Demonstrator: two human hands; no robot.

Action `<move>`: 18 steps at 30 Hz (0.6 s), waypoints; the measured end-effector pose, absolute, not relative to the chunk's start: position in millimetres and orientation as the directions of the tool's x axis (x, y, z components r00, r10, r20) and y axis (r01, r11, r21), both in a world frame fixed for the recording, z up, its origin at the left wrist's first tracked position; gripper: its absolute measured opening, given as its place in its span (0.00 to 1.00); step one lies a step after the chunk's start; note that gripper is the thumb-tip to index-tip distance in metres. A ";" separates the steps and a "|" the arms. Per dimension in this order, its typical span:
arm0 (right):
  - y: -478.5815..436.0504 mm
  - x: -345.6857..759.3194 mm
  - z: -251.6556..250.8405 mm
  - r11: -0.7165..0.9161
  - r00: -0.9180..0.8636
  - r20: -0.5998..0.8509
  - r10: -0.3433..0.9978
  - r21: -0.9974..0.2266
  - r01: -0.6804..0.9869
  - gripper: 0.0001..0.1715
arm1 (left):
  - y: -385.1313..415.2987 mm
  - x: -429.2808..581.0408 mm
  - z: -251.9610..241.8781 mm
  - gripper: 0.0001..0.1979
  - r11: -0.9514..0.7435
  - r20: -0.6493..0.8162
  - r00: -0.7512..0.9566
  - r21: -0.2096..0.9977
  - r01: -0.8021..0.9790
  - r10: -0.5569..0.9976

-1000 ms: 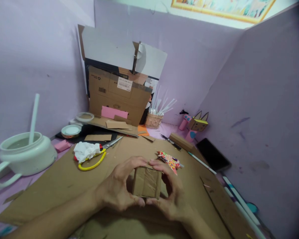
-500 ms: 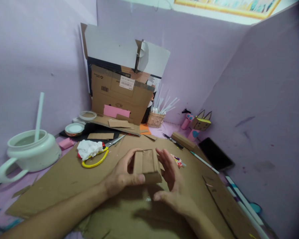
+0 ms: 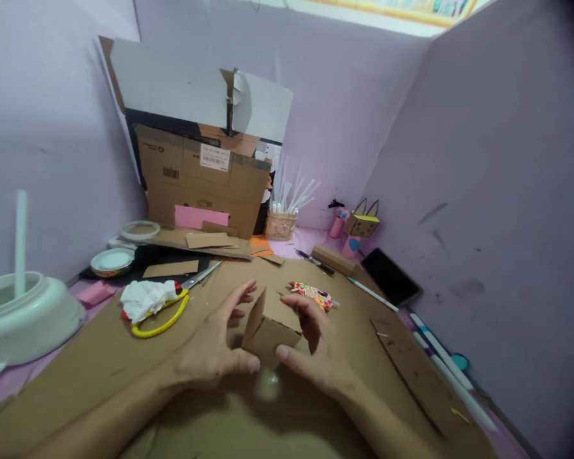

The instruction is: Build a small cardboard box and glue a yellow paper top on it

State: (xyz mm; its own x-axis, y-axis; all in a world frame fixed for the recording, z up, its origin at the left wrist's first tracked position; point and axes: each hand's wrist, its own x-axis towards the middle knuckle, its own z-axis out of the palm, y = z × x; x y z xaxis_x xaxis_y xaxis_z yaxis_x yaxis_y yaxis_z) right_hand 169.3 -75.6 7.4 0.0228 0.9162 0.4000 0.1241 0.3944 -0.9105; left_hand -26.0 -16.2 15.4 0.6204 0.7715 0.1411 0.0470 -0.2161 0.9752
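A small folded cardboard box [image 3: 272,336] is held up over the large cardboard sheet in front of me, its left panel standing up at a slant. My right hand [image 3: 316,350] grips its right side, with the thumb on the front face and the fingers behind. My left hand [image 3: 210,344] is open at the box's left, fingers spread, the thumb near its lower left corner; whether that thumb touches it I cannot tell. Just behind the right fingers lies a colourful patterned item [image 3: 310,293].
Yellow-handled scissors [image 3: 160,324] lie partly under crumpled white tissue [image 3: 148,298] at left. A white pot [image 3: 33,325] stands at the far left. Cardboard panels [image 3: 201,182] lean at the back. On the right are a phone [image 3: 392,277], a pen [image 3: 316,261] and a cardboard strip [image 3: 406,376].
The box has been turned, so a different side faces me. My left hand has let go of it, while my right hand has closed on it. The view has swung right.
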 end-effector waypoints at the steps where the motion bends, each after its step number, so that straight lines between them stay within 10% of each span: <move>1: -76.5 170.4 8.0 0.421 0.008 0.429 0.903 -0.891 0.170 0.30 | -15.5 -29.7 17.5 0.53 -0.248 0.140 0.643 0.965 0.080 0.753; 18: -76.8 172.3 9.9 0.592 -0.168 0.568 0.806 -0.762 0.261 0.14 | -26.6 -14.5 22.2 0.23 -0.433 0.401 0.652 0.893 -0.122 0.644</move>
